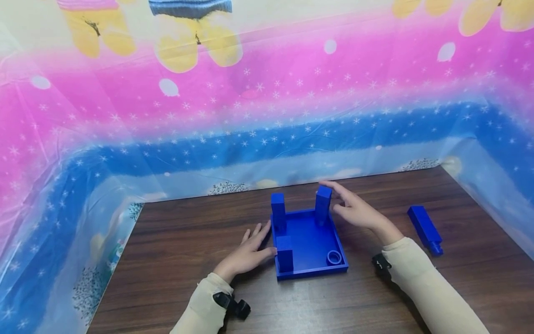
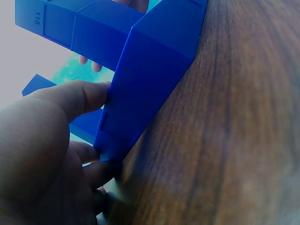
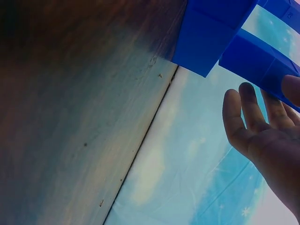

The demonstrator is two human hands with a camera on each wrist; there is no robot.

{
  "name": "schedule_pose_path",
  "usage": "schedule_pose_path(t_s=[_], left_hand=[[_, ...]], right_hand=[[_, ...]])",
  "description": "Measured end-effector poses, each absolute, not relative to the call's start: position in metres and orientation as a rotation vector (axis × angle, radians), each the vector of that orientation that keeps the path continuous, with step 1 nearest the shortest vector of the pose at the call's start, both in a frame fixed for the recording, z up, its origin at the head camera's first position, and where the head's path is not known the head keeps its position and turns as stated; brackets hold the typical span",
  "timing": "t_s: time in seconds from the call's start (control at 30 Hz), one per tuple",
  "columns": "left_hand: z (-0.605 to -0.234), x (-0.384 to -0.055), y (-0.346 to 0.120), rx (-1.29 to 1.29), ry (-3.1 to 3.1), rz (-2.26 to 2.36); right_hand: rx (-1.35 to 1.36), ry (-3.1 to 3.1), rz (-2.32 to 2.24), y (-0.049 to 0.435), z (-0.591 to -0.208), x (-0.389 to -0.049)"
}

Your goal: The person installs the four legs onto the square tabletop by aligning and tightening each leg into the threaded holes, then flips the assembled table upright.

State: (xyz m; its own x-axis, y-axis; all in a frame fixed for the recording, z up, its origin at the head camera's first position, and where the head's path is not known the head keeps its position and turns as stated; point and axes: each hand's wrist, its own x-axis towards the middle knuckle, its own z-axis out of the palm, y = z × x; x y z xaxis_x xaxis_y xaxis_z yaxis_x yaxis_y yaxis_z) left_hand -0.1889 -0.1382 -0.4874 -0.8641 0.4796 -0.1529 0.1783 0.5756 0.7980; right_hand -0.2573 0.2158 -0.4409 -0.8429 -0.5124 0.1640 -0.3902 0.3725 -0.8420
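A blue square tray-like piece (image 1: 308, 241) with a low rim lies on the table. Square blue posts stand at three of its corners: near left (image 1: 285, 256), far left (image 1: 278, 214) and far right (image 1: 322, 204). The near right corner has a round raised ring (image 1: 333, 258). My left hand (image 1: 247, 255) rests against the left wall, its fingers straight and its thumb at the near left corner. My right hand (image 1: 360, 211) holds the far right post near its top, thumb on one side, fingers reaching round behind. In the right wrist view, that post (image 3: 260, 65) overlaps the fingers.
A loose blue post (image 1: 425, 229) with a narrow round end lies to the right, beyond my right wrist. The brown wooden table (image 1: 175, 260) meets a patterned pink and blue cloth (image 1: 267, 116) at its back and sides. Dark wrist straps sit on both sleeves.
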Motion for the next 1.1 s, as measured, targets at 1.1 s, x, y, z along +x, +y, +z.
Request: schedule_pose_path(t_s=[1.1], left_hand=[[-0.4856, -0.1889, -0.1377, 0.562, 2.444, 1.212]], right_hand=[[-0.847, 2.489, -1.478, 0.2148, -0.4427, -0.2589]])
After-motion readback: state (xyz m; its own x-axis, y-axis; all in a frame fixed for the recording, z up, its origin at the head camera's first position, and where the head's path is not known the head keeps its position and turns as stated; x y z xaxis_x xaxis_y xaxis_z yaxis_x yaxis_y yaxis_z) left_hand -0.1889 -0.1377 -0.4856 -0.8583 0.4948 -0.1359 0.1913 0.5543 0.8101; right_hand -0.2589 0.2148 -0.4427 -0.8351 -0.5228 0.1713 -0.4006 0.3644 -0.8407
